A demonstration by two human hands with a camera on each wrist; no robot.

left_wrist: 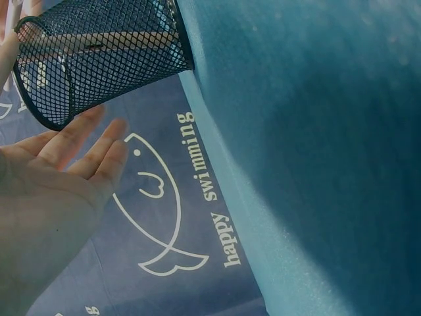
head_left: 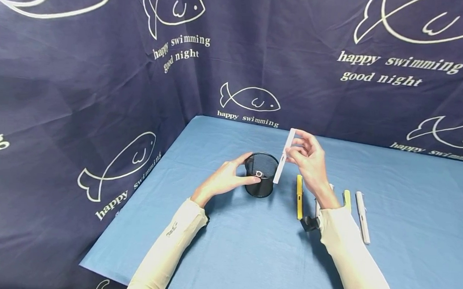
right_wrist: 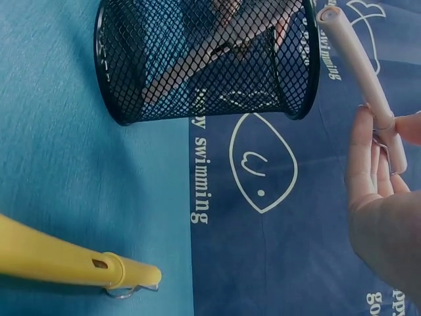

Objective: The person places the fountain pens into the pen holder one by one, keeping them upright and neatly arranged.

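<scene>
A black mesh pen holder (head_left: 259,189) stands upright on the table. My left hand (head_left: 225,176) holds it near the rim, thumb on the near side and fingers around the far side. Through the mesh in the right wrist view, a pale pen (right_wrist: 191,69) shows leaning inside the holder. My right hand (head_left: 308,161) pinches a white pen (head_left: 282,163) between thumb and fingers, its lower end close beside the holder's right rim. In the right wrist view this tilted pen (right_wrist: 358,62) has its clip near my fingers.
On the blue table (head_left: 224,251), right of the holder, lie a yellow pen (head_left: 299,198), a lime pen (head_left: 347,199) and a pale grey pen (head_left: 362,218). Another pen is partly hidden by my right wrist. A dark fish-print cloth (head_left: 301,69) hangs behind and at the left.
</scene>
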